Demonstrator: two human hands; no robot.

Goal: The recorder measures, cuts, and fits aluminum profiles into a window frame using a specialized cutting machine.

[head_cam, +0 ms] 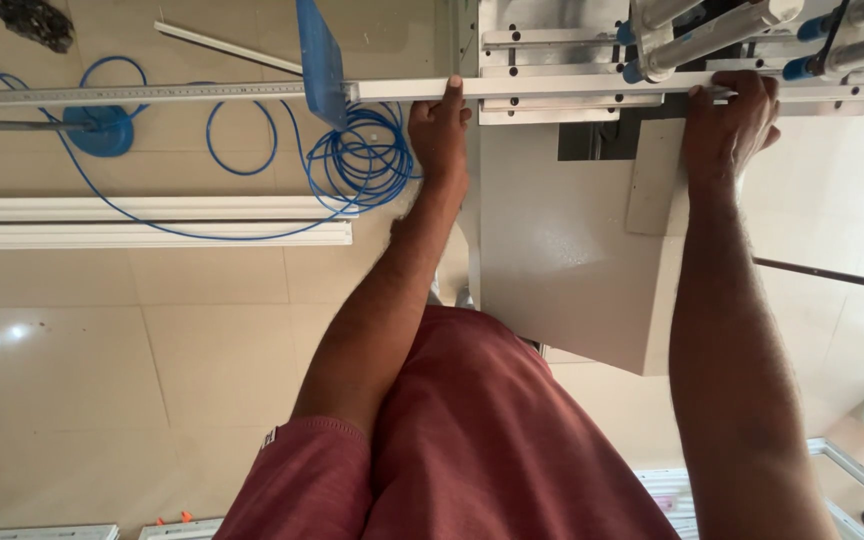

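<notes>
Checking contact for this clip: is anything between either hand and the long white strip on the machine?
Nothing visible. The left hand and the right hand both rest directly on the white strip. The coiled blue hose lies on the floor beside the left hand, clear of it.

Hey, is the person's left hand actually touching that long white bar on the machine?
Touching. The head view shows the left hand laid on the long white bar, its fingertips hooked over the bar's top edge with no gap showing.
</notes>
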